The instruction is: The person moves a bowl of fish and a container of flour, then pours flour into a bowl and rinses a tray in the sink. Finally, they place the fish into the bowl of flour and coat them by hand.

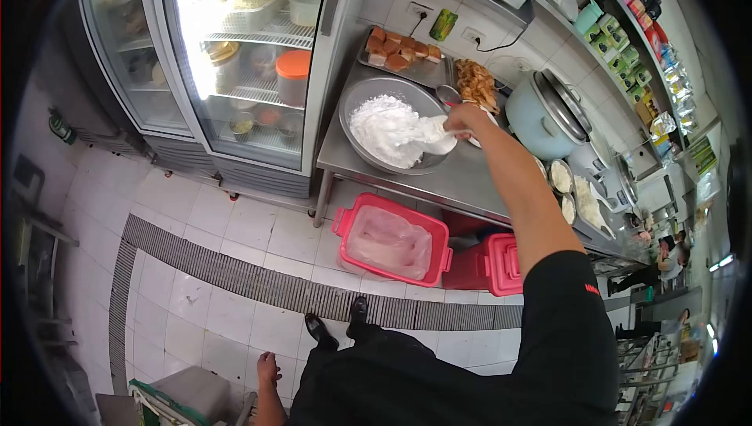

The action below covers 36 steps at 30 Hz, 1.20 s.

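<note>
A wide metal bowl (354, 124) stands on the steel counter, with a heap of white powder (384, 126) inside. My right hand (464, 120) reaches over the bowl's right edge, its fingers closed on a white scoop (440, 142). The scoop is tilted down at the powder, and white powder shows about its mouth. My left hand (269, 368) hangs low at my side, away from the counter, its fingers curled in with nothing visible in them.
Behind the bowl are a tray of browned pieces (429, 73), browned food (475, 85) and a large lidded cooker (540, 116). A lined pink bin (440, 239) and a lidded red bin (504, 264) stand below. A glass-door fridge (309, 144) is at left; people (670, 261) are far right.
</note>
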{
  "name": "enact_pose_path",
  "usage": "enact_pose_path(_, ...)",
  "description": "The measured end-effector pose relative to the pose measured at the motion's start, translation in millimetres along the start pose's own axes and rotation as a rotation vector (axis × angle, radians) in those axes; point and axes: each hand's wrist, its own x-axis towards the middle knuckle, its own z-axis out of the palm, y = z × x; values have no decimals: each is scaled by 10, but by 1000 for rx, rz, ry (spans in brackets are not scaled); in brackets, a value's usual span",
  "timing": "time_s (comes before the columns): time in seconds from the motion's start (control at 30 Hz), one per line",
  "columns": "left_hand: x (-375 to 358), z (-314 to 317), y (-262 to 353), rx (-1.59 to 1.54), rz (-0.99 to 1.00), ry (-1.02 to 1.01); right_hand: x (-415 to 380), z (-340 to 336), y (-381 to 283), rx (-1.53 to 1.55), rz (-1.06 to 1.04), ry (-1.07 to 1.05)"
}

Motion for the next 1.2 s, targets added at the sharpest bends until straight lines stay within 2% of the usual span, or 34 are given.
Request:
enact_pose_path(0.03,-26,-23,-37,-1,-1,5,38,-44,-92,-33,-17,86)
enact_pose_path(0.07,-33,-40,-97,-28,-19,-12,39,-112,-179,-33,-21,85)
enact_pose_path(0.13,-56,-66,-235,-57,-41,-33,10,-228,-285,-117,-91,277)
enact_pose_path(0.17,-46,-64,-325,-72,-67,-13,-139,-286,-363,-121,-89,278)
enact_pose_path(0.23,-46,-63,-471,-63,-114,8,-510,-394,-563,-438,-149,394)
enact_pose_path(0.27,-62,-57,-521,-63,-114,3,-547,-410,-617,-442,-146,395)
enact_pose_path(0.33,-70,-60,-603,-70,-164,-15,-574,-441,-697,-606,-166,556)
enact_pose_path(0.37,-68,-56,-614,-68,-165,-19,-549,-452,-711,-608,-163,555)
enact_pose_path(0.43,-43,-53,-608,-81,-154,-22,-497,-469,-747,-640,-198,688)
enact_pose_path(0.57,59,-64,-496,-92,-102,-16,-680,-464,-827,-710,-244,692)
enact_pose_path(0.63,104,-65,-383,-112,-56,0,-672,-479,-866,-734,-215,598)
enact_pose_path(0.77,173,-149,-212,-87,-33,2,-631,-398,-729,-723,-239,669)
enact_pose_path(0.83,182,-172,-157,-94,-29,12,-638,-375,-574,-539,-243,761)
enact_pose_path(0.9,155,-204,-122,-115,-25,11,-606,-300,-341,-238,-215,650)
enact_pose_path(0.97,133,-234,-86,-130,-19,10,-168,-122,18,136,-122,343)
enact_pose_path(1.03,145,-256,-117,-127,-43,1,-28,449,343,754,-160,350)
enact_pose_path(1.07,133,-271,-150,-108,-55,5,-118,662,452,759,-143,334)
enact_pose_path(1.13,108,-314,-218,-118,-62,-17,-359,1148,688,1156,-105,231)
enact_pose_path(1.2,92,-405,-306,-70,-92,-16,-646,1724,951,1281,-82,249)
